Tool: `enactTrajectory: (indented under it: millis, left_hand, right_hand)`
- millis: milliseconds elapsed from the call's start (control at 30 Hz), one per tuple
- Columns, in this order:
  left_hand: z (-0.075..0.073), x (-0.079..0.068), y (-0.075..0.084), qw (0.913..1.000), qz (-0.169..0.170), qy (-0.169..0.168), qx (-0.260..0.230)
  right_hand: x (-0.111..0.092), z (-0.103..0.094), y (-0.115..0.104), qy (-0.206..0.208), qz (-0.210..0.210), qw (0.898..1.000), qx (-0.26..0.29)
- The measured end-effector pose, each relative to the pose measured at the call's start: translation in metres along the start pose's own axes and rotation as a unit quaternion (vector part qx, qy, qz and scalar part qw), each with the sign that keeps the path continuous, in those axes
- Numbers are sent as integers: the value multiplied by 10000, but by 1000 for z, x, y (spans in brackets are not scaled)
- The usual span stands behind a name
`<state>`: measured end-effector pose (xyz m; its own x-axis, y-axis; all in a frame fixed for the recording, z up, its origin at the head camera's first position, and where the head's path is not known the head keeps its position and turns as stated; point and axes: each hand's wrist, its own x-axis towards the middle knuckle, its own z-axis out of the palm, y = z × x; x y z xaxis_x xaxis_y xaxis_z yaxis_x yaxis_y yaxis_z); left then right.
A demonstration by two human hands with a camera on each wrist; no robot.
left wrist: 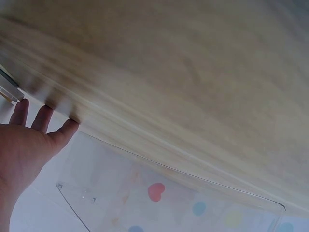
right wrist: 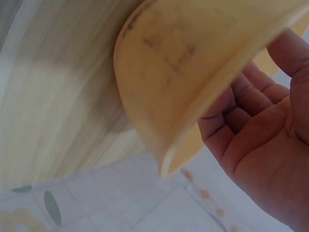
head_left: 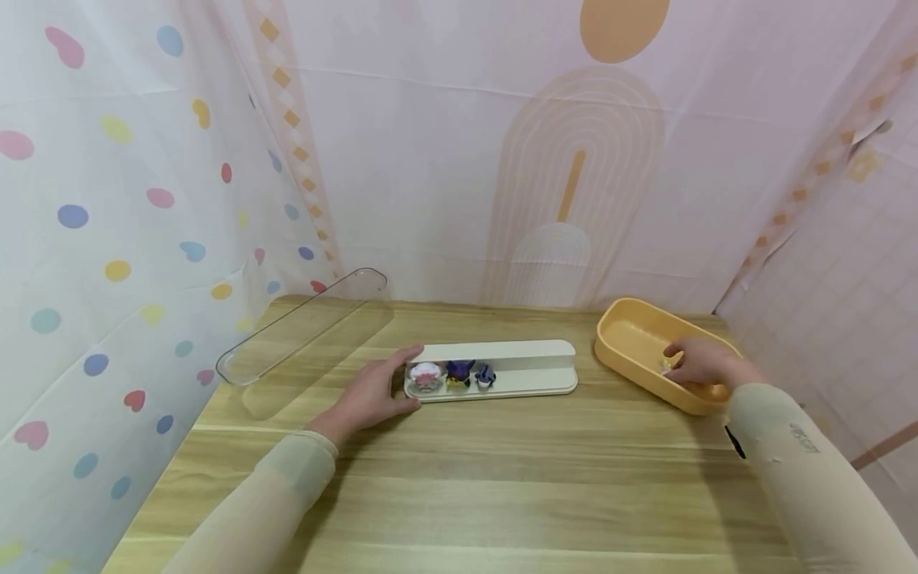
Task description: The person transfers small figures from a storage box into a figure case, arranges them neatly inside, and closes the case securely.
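Note:
A white stepped display base (head_left: pixel 527 383) lies on the table, with several small figurines in a row on its left half: a white and pink one (head_left: pixel 426 376), a purple and yellow one (head_left: pixel 459 374) and a dark blue one (head_left: pixel 485 376). My left hand (head_left: pixel 369 397) holds the base's left end between thumb and fingers. Over at the right, my right hand (head_left: pixel 699 361) reaches into a yellow-orange basin (head_left: pixel 624 363). Its fingertips pinch a small pale yellow figurine (head_left: pixel 667 364), mostly covered by the hand. In the right wrist view the curled fingers (right wrist: pixel 246 104) sit behind the basin's rim.
A clear plastic cover (head_left: pixel 301 327) lies at the back left of the wooden table (head_left: pixel 459 486). Patterned cloth (head_left: pixel 430 175) hangs behind the table and along both sides.

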<state>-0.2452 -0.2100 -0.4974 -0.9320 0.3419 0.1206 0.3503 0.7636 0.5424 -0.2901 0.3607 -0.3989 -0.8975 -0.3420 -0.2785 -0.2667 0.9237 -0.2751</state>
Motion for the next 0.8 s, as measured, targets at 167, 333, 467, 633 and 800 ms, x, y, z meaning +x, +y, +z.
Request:
enactTrajectory:
  millis: [167,333,467,633,800]
  left_hand:
    - [0,-1,1,10000,-50,-8,25]
    - [0,-1,0,10000,-51,6,67]
    - [0,-1,0,10000,-28,4,60]
    - [1,0,-1,10000,-12,-3,49]
    - [1,0,-1,10000,21,0,20]
  right_hand:
    - [7,6,-3,65,-61,10000,-34]
    - [12,8,-4,176,88,9997,176]
    - [15,10,-4,568,66,9974,450]
    - [17,12,-1,927,-66,9948,417]
    - [18,16,3,900,-330,9954,45]
